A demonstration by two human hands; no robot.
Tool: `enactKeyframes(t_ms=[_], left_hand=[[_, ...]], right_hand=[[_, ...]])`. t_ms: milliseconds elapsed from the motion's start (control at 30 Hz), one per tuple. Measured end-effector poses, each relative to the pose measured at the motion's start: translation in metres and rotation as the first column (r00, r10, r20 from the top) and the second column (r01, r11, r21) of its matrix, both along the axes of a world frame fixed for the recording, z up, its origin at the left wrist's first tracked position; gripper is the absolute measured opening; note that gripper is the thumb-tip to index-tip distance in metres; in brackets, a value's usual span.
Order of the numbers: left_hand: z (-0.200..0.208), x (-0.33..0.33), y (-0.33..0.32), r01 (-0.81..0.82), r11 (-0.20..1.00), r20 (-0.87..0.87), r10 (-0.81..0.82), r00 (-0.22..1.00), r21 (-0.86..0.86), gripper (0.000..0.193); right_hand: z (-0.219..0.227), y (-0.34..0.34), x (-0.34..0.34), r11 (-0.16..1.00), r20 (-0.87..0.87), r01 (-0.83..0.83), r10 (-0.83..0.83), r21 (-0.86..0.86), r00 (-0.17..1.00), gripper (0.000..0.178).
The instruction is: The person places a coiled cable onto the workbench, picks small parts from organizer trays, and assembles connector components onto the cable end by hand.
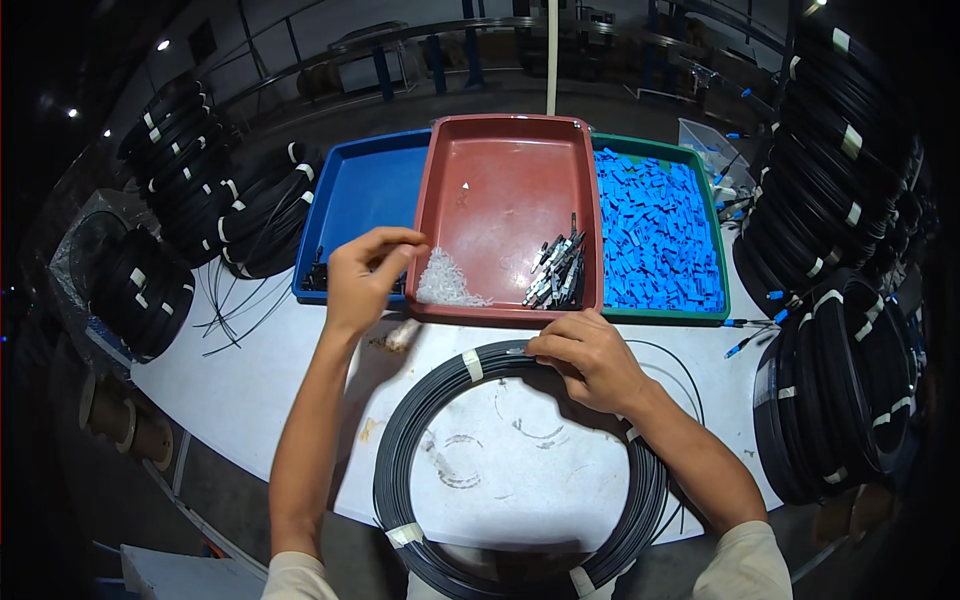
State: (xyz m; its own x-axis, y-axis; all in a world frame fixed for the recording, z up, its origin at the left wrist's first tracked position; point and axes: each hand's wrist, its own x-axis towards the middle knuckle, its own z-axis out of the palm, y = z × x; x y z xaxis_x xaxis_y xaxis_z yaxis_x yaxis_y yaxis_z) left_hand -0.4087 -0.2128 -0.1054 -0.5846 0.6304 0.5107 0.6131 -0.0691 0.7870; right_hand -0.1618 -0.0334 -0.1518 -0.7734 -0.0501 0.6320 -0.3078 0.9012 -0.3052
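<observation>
Left hand (365,280) hung at the red tray's (510,200) left wall beside small clear pieces (445,282); grip nearly closed, thumb toward forefinger, but I couldn't tell if it pinched one. Right hand (595,360) lay on the upper run of the black cable coil (393,460), fingertips bunched; I couldn't tell what they pinched, if anything. Coil jutted past the table's (240,400) near edge. I judged the step as picking out a clear piece, coil steadied; the next move called for a fine pinch. In the way: tray's front wall. Around: slim black-and-white parts (560,275), blue tray (375,190), green tray (727,305) of blue pieces (660,235), cable stacks (830,180) rightward.
</observation>
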Motion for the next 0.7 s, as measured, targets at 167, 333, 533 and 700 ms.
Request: enactKeyframes(t_ms=[167,333,533,700], left_hand=[[0.013,-0.018,0.037,0.086,0.811,-0.486,-0.428,0.762,-0.579,0.021],[0.003,-0.022,0.071,-0.011,0.596,-0.432,-0.570,0.699,-0.803,0.023],[0.006,-0.036,0.082,-0.012,0.494,-0.354,-0.606,0.712,-0.870,0.022],[0.000,-0.047,0.077,-0.050,0.576,-0.468,-0.608,0.642,-0.816,0.026]], right_hand=[[0.001,0.002,0.000,0.999,0.015,-0.029,0.029,-0.018,0.999,0.028],[0.001,0.002,0.000,0.999,0.048,-0.033,0.035,-0.037,0.998,0.027],[0.004,0.003,0.002,0.997,0.062,-0.021,0.026,-0.073,0.998,0.027],[0.004,0.003,-0.002,0.995,0.064,-0.017,0.024,-0.102,0.998,0.027]])
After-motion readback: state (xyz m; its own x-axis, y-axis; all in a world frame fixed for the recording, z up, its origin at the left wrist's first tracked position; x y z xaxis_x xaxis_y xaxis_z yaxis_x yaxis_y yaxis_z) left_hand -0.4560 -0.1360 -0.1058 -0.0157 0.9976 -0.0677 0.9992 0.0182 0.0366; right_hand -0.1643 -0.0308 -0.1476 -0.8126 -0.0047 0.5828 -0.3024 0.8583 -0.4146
